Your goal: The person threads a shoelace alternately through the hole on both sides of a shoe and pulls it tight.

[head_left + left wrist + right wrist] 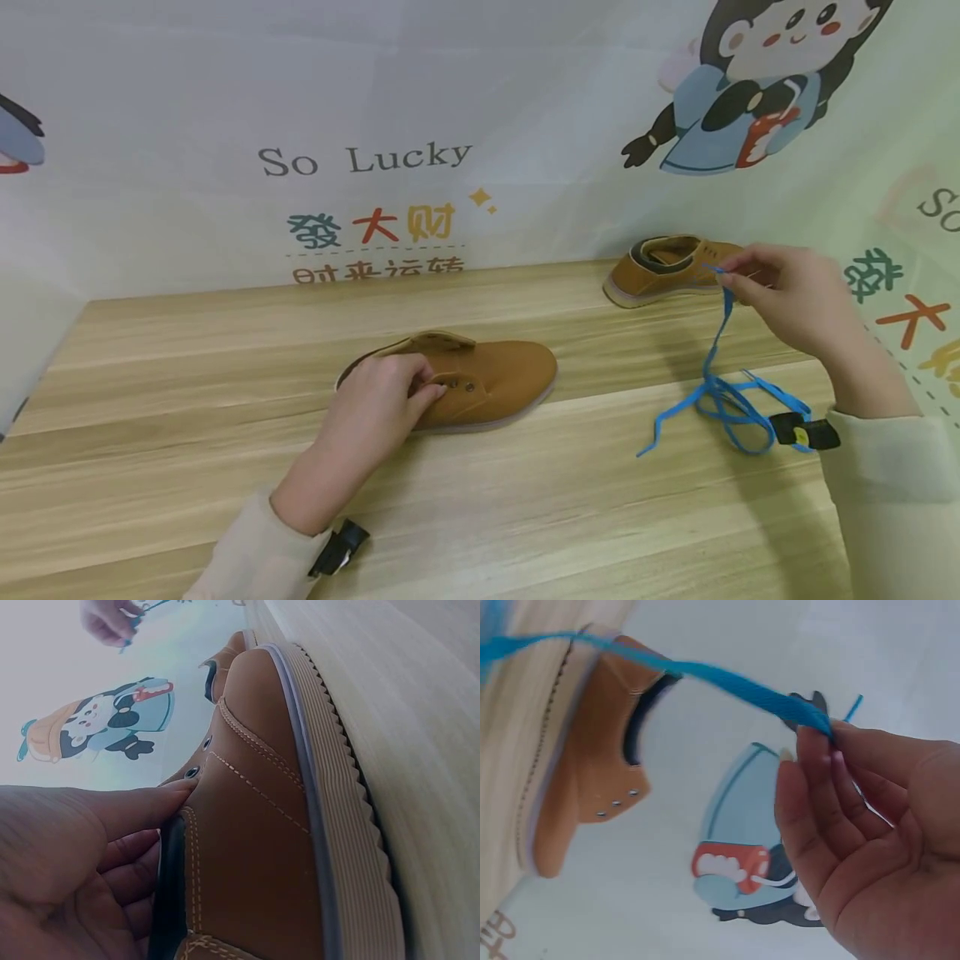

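A brown shoe [517,375] without a lace lies mid-table, its toe to the right. My left hand [382,392] pinches the eyelet flap between thumb and fingers; in the left wrist view the thumb presses beside a metal eyelet [192,772]. Up and to the right, my right hand [795,292] pinches a blue shoelace [722,325] near one end, and a short tip sticks out past the fingers in the right wrist view. The rest of that lace hangs down to a loose tangle on the table. Behind the right hand stands a second brown shoe [645,279], partly hidden.
The wooden table [187,400] meets a white printed cloth [525,100] at the back and right. A black strap with a yellow spot [806,432] sits at the right sleeve, over part of the lace pile. Another black strap [339,547] is at the left cuff.
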Available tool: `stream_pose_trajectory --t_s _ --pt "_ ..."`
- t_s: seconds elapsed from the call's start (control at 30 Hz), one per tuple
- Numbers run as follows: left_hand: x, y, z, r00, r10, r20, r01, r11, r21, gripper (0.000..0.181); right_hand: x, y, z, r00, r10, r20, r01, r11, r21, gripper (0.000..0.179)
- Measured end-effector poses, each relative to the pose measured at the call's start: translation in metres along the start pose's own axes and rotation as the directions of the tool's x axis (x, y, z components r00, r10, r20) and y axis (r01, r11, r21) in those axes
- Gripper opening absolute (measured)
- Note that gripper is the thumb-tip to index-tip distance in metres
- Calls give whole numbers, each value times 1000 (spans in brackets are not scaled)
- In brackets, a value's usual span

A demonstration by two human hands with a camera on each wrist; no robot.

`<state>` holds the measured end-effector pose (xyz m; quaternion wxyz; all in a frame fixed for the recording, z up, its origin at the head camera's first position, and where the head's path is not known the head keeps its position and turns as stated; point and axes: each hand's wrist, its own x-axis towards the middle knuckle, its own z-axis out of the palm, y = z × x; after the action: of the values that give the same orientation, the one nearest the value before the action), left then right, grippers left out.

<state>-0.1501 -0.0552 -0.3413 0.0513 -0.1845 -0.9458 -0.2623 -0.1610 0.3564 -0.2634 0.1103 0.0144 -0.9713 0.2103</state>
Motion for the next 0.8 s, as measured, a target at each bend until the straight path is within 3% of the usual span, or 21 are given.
stream_pose_trajectory --t_s 0.2,0.4,0.7,0.8 --pt "0 0 -1 1000 -6 8 6 1000 3 14 -4 -21 -15 995 48 -88 -38 993 109 29" --pt "1 1 -1 1000 -10 11 10 1000 7 14 -4 -51 -23 985 16 -173 36 955 295 23" --pt "1 0 -1 999 -26 25 26 1000 4 14 -5 -100 -28 965 -84 -248 216 793 570 14" --pt "1 1 -2 999 -24 28 24 1000 2 14 -11 -113 -23 959 -158 -236 281 654 703 11"
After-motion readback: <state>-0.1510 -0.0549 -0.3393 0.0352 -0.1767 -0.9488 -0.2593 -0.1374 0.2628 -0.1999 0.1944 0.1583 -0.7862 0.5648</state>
